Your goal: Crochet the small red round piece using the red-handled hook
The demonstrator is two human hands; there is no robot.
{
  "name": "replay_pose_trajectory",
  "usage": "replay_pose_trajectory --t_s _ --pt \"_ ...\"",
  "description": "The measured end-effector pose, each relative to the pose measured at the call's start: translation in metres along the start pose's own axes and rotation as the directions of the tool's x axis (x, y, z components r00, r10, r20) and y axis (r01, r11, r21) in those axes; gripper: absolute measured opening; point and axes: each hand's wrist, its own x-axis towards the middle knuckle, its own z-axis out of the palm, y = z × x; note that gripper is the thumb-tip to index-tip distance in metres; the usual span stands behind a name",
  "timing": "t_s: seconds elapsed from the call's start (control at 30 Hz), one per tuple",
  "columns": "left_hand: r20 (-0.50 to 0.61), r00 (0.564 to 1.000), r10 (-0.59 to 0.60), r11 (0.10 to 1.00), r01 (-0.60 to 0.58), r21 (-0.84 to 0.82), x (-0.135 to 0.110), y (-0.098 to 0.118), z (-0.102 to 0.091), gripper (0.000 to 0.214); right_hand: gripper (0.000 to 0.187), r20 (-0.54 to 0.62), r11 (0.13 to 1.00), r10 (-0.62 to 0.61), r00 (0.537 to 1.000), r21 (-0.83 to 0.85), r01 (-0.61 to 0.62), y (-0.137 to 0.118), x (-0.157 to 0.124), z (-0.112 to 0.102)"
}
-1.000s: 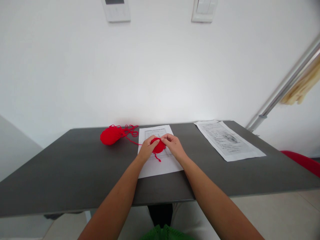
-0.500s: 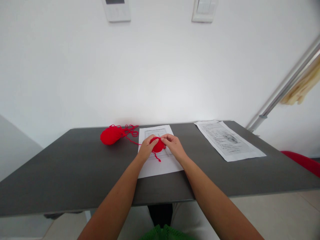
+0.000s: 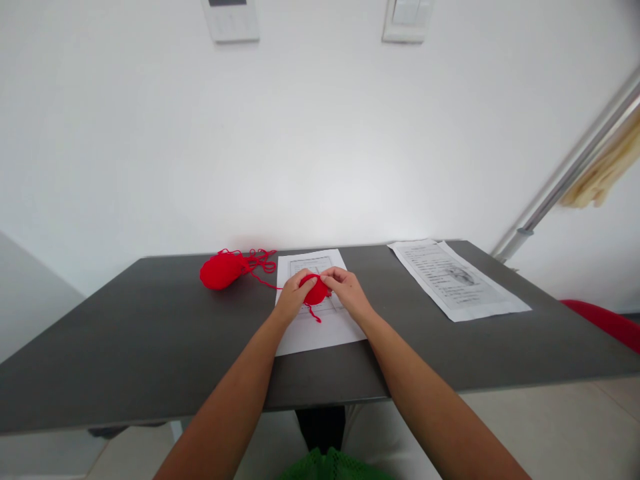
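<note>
A small round piece of red yarn work (image 3: 316, 292) is pinched between both my hands over a printed sheet (image 3: 320, 337). My left hand (image 3: 294, 295) grips its left side, thumb on top. On the right, my right hand (image 3: 346, 287) pinches the upper edge with thumb and forefinger. A short yarn tail (image 3: 314, 314) hangs from the piece toward me. From my left hand a strand runs left to a red ball of yarn (image 3: 221, 271) with loose loops (image 3: 261, 259) beside it. Whether a hook is between my fingers I cannot make out.
The dark table (image 3: 165, 347) stands against a white wall. More printed sheets (image 3: 457, 280) lie to the right. A metal pole (image 3: 565, 183) leans at the right, near beige cloth (image 3: 603, 177). Something red (image 3: 603, 325) shows beyond the table's right edge.
Almost nothing differs. The view has shifted very slightly, and both hands keep their hold on the red yarn piece.
</note>
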Motion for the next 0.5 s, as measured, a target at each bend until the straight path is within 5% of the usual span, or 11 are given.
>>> replay_pose_trajectory --t_s 0.5 --pt "0.018 1.0 -0.023 0.998 0.024 -0.055 0.0004 -0.0003 0.0011 0.017 0.015 -0.004 1.0 -0.006 1.0 0.001 0.006 -0.0007 0.0001 0.0004"
